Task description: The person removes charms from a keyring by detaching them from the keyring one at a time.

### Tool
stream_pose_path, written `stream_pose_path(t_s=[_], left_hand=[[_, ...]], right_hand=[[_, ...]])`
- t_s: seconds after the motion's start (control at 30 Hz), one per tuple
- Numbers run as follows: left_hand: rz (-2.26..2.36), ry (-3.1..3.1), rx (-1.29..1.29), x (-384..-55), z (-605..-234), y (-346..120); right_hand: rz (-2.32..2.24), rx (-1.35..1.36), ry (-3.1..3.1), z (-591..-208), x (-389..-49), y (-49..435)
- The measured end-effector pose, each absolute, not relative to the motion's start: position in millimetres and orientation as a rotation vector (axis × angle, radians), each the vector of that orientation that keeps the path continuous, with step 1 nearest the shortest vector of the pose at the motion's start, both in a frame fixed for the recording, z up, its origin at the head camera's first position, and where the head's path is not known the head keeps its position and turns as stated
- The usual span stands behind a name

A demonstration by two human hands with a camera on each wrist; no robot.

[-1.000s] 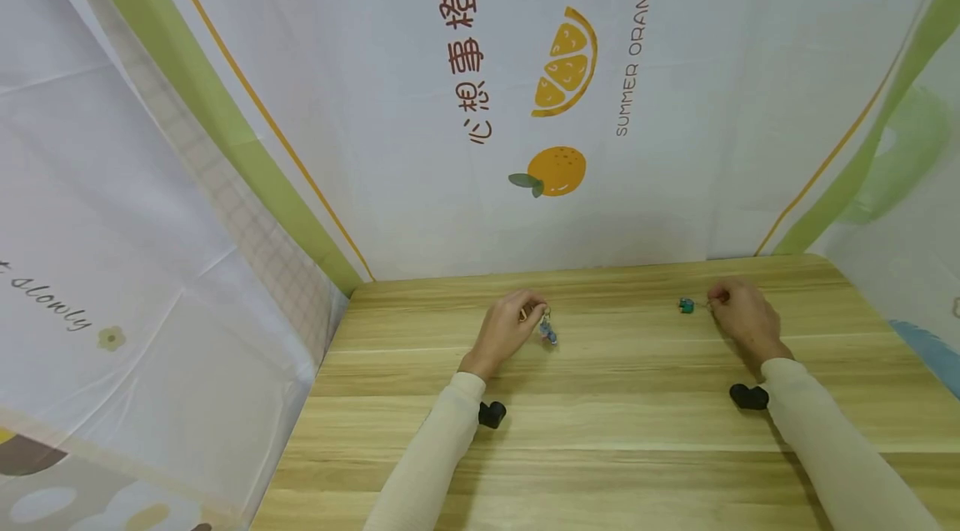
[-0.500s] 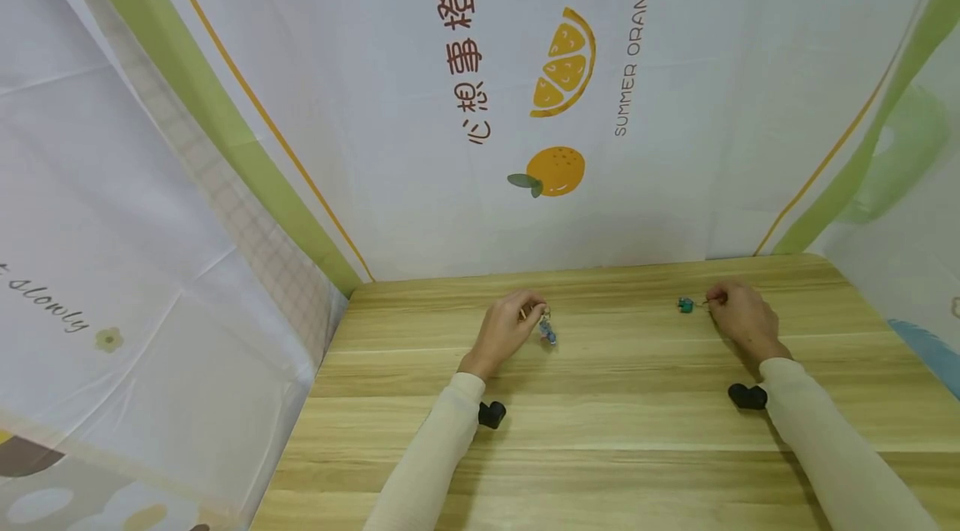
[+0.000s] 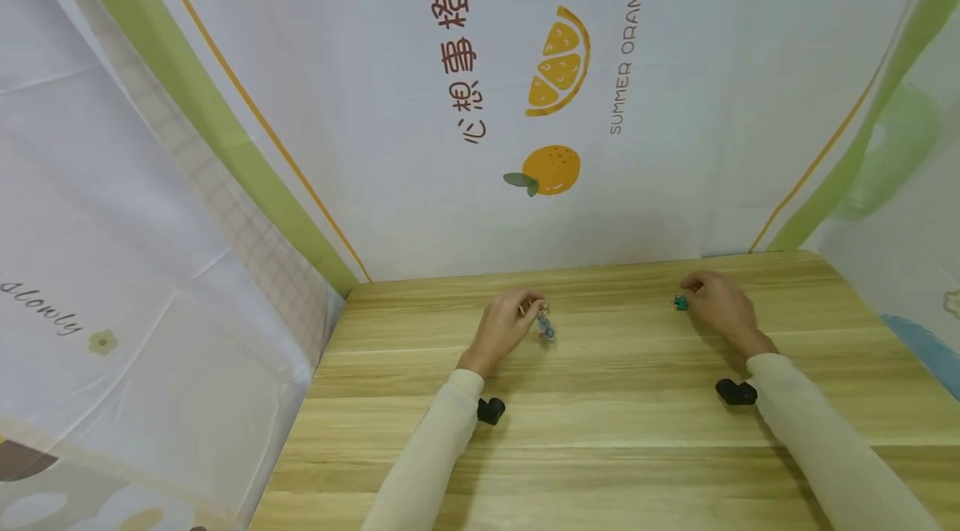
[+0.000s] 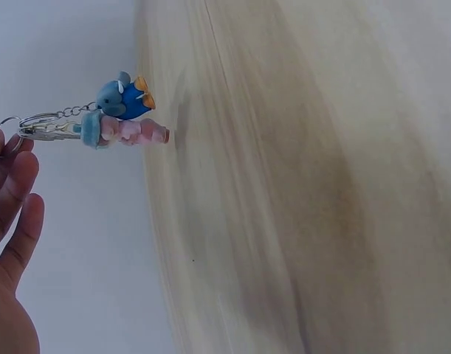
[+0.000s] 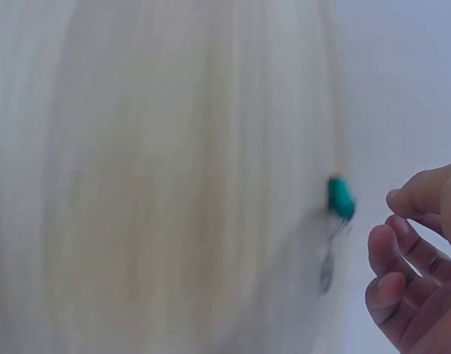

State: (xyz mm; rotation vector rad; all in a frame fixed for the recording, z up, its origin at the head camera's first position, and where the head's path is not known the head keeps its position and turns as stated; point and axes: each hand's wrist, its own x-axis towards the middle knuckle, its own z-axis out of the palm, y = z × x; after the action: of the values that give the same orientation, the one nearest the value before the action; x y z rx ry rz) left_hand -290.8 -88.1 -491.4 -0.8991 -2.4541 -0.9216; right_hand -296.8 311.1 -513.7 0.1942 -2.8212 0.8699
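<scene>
Right hand (image 3: 718, 304) has shifted leftward, closer to the green charm (image 5: 340, 199), which appears to lie near the far edge of the counter (image 3: 600, 406); fingers loosely curled, parted, holding nothing visible. Left hand (image 3: 502, 325) pinches the blue-and-pink keychain (image 4: 131, 133). Likely best: low, slow thumb-and-index pinch.

L hand (image 3: 498, 328) pinching, R hand (image 3: 722, 304) loosely curled

Bent fingers (image 5: 384, 251) stand apart from a teal charm (image 5: 340, 199) with a metal chain (image 5: 326, 273) on the wooden tabletop (image 5: 159, 184)
</scene>
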Motion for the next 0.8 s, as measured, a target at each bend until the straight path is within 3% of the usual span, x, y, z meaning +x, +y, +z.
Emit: stream_pose_path(t_s=[0.8], left_hand=[[-0.924,-2.453,-0.894,-293,-487,-75]], right_hand=[[1.055,0.579,-2.759,-494,-297,178]])
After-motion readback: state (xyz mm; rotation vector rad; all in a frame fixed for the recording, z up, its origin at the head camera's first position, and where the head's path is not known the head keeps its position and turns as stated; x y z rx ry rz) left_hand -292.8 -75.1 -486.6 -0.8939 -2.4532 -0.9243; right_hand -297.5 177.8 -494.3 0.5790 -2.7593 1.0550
